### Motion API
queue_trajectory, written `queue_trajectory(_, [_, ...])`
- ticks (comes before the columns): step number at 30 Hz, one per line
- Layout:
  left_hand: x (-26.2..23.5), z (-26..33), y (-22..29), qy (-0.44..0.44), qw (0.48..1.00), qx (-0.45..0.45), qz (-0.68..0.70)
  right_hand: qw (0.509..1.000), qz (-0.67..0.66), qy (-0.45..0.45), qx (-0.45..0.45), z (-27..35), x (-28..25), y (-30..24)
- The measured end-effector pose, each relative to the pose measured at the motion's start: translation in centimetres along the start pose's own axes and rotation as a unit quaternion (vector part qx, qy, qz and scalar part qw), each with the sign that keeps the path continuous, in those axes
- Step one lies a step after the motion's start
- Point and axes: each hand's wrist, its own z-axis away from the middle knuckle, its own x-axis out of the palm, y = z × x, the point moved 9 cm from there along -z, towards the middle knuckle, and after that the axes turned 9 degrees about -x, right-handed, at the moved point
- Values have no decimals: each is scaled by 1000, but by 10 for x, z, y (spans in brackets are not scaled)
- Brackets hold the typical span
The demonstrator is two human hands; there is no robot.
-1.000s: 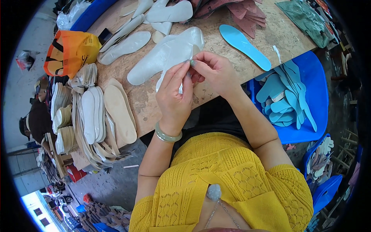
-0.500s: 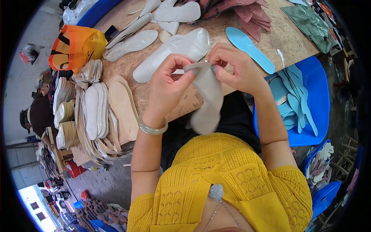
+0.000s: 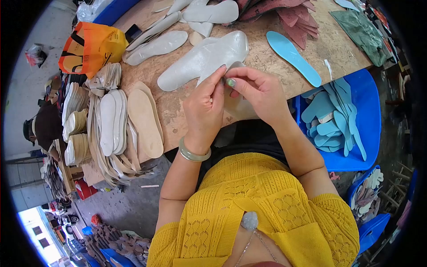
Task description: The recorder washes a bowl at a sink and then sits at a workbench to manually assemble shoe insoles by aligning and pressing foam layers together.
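Observation:
Close together at the bench's near edge, my two hands pinch one pale insole (image 3: pixel 240 108). Most of it is hidden behind the fingers, and its lower part shows beneath the right hand. My left hand (image 3: pixel 205 110) has thumb and forefinger pressed together at its edge. My right hand (image 3: pixel 262 94) is closed, its thumb tip meeting the left fingertips. Just beyond them lie overlapping glossy pale insoles (image 3: pixel 189 66). A single light-blue insole (image 3: pixel 293 58) rests on the bench to the right.
The worn wooden bench (image 3: pixel 153 78) bears stacked beige insoles (image 3: pixel 144 120) at left, an orange bag (image 3: pixel 91 49) and a dark red pile (image 3: pixel 296 24) at the back. A blue tub (image 3: pixel 371 107) of light-blue insoles stands at right. A person (image 3: pixel 46 120) is at far left.
My hands have come closer together and a little nearer to me. The insole, which hung long below them, is now mostly hidden behind the fingers.

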Motion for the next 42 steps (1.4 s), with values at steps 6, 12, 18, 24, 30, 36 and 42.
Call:
queue_trajectory(6, [2, 10, 3, -7, 997, 39, -59, 989, -96, 5, 111, 1, 5, 18])
queue_trajectory(12, [2, 16, 3, -2, 995, 36, -95, 988, -103, 0, 117, 1, 9, 25])
queue_trajectory(18, [-3, 20, 4, 7, 996, 36, -86, 987, -117, -21, 104, 2, 15, 28])
queue_trajectory(24, [-7, 17, -8, -5, 999, -27, -22, 989, -116, -16, 94, 0, 18, 25])
queue_trajectory(30, [-6, 10, -41, -61, 966, -161, 190, 997, -34, -56, 44, 2, 29, 21])
queue_trajectory(36, [-8, 13, -44, -101, 973, -193, 82, 999, -27, -20, 26, 2, 28, 28])
queue_trajectory(42, [-1, 20, -47, -76, 937, -213, 265, 984, -157, 7, 81, 3, 29, 34])
